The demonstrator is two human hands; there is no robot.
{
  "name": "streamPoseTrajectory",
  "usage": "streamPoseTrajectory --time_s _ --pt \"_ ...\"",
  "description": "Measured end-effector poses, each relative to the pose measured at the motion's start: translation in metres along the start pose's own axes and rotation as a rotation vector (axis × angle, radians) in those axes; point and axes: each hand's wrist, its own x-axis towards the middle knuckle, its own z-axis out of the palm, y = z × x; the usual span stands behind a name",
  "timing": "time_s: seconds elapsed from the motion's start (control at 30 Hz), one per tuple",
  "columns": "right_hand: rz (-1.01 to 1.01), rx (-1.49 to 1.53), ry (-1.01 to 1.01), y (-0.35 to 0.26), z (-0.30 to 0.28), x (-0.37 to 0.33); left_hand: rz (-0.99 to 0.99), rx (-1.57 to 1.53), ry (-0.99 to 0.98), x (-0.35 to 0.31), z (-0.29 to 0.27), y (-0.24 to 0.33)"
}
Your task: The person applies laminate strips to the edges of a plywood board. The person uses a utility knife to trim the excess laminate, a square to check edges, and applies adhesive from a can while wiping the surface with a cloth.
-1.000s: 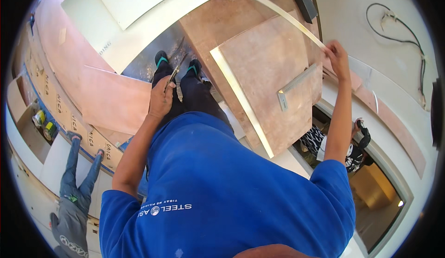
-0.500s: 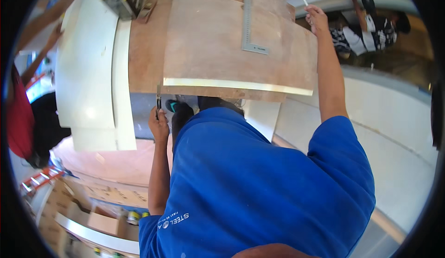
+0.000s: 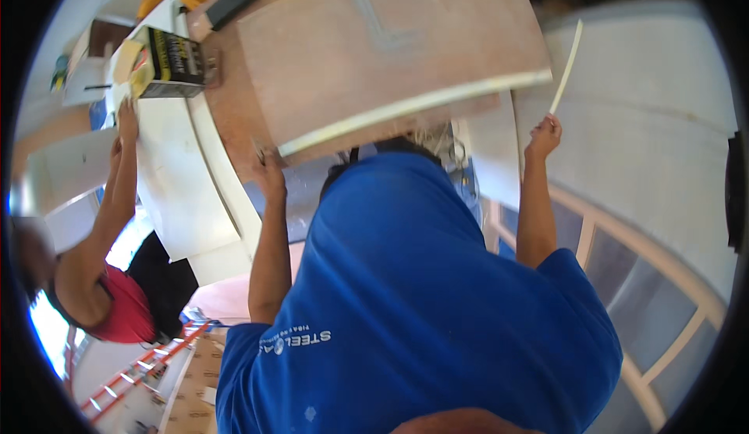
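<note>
My right hand (image 3: 544, 136) is closed on the lower end of a thin pale strip (image 3: 568, 63), which points upward off the right side of the bench. My left hand (image 3: 269, 175) is closed around a slim utility knife (image 3: 258, 152), blurred now, at the front edge of the brown work table (image 3: 226, 118). Before me lies a brown board (image 3: 312, 67) with a pale strip (image 3: 421, 105) along its near edge. A metal square (image 3: 370, 17) rests on that board, smeared by motion.
On the left stand a rectangular black-and-yellow can (image 3: 173, 63) and white panels (image 3: 183, 177). A co-worker in a red top (image 3: 129, 305) reaches toward those panels. A dark block (image 3: 232, 5) sits at the far left corner. An orange ladder (image 3: 140, 368) lies lower left.
My right hand has drawn back toward me with the strip, away from the board. My left hand has moved slightly forward to the table edge. The view has turned, and the co-worker shows more fully.
</note>
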Motion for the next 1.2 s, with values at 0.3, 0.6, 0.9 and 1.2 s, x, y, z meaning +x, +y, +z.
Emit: streamPoseTrajectory --time_s 0.3,0.6,0.9,1.2 --pt "-0.042 -1.505 -0.514 0.152 -0.204 -0.173 -0.098 -0.2 -0.131 0.007 0.015 0.003" --pt "0.467 -0.341 -0.314 0.124 -0.06 -0.084 0.217 0.336 -0.053 -0.001 -0.006 -0.011" --pt "0.602 -0.155 -0.227 0.051 0.145 0.036 0.349 0.368 0.199 -0.02 0.045 0.024" --pt "0.418 -0.143 -0.295 0.092 0.165 0.11 0.015 0.202 0.06 -0.097 0.067 0.054"
